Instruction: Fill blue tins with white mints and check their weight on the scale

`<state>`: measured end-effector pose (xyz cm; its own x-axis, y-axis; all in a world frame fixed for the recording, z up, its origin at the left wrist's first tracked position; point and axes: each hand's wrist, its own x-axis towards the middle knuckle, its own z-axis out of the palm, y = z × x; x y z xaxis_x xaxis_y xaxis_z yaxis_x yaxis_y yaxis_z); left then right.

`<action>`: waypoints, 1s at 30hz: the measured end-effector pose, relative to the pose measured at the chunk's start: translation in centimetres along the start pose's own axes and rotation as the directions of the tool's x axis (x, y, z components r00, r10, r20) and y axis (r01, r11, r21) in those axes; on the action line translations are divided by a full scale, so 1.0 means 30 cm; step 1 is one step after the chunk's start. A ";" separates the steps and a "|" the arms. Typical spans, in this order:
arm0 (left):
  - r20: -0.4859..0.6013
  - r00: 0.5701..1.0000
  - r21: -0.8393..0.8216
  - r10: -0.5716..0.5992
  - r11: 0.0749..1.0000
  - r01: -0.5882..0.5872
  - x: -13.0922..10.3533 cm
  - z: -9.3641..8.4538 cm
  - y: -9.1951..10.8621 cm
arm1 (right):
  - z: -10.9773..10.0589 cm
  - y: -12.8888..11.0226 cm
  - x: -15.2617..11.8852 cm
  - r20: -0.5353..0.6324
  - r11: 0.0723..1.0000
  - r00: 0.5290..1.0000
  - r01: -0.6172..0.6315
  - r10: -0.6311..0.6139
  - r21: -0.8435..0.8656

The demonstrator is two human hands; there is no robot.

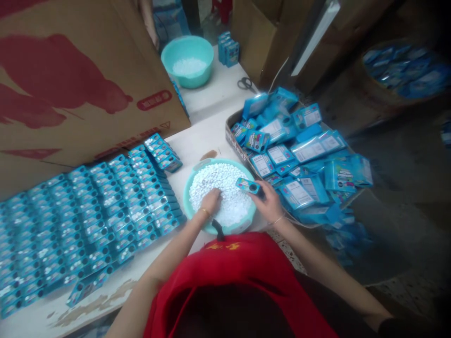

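A turquoise basin [189, 190] full of small white pieces [225, 180] stands in front of me. My left hand [211, 203] reaches into the pieces at the basin's left side, fingertips down among them; what they hold, if anything, is hidden. Over the basin's right edge my right hand [268, 201] grips a small blue box [247, 185] whose printed face with a dark round spot is turned up. Just right of that hand, many blue packets [296, 192] are heaped in and over an open carton [236, 141].
Rows of blue boxes [116, 211] cover the table [197, 126] at left, below a large cardboard box [88, 80]. Farther back are a second turquoise basin [193, 77], scissors [246, 84], a few blue boxes [230, 52] and another person's arm [150, 23].
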<state>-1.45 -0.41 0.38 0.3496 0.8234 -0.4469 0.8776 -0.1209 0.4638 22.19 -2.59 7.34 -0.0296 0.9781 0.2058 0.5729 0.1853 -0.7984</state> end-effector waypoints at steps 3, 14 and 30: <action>-0.016 0.998 -0.118 0.060 0.991 -0.061 -0.002 -0.005 -0.011 | 0.003 0.000 -0.003 -0.021 1.000 0.999 -0.030 0.030 0.004; -0.097 0.942 -0.167 0.322 0.928 -0.334 -0.228 -0.420 0.015 | 0.076 0.002 -0.008 0.092 0.990 0.990 0.111 -0.103 -0.083; 0.026 0.992 0.499 0.122 0.859 -0.119 -0.250 -0.531 0.230 | 0.109 0.005 -0.024 0.103 0.982 0.981 0.173 -0.165 -0.076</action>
<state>-3.24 1.40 19.12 0.4624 0.7880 -0.4064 0.8756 -0.4779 0.0697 19.63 -2.95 5.25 -0.2081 0.9385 0.2754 0.6193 0.3443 -0.7056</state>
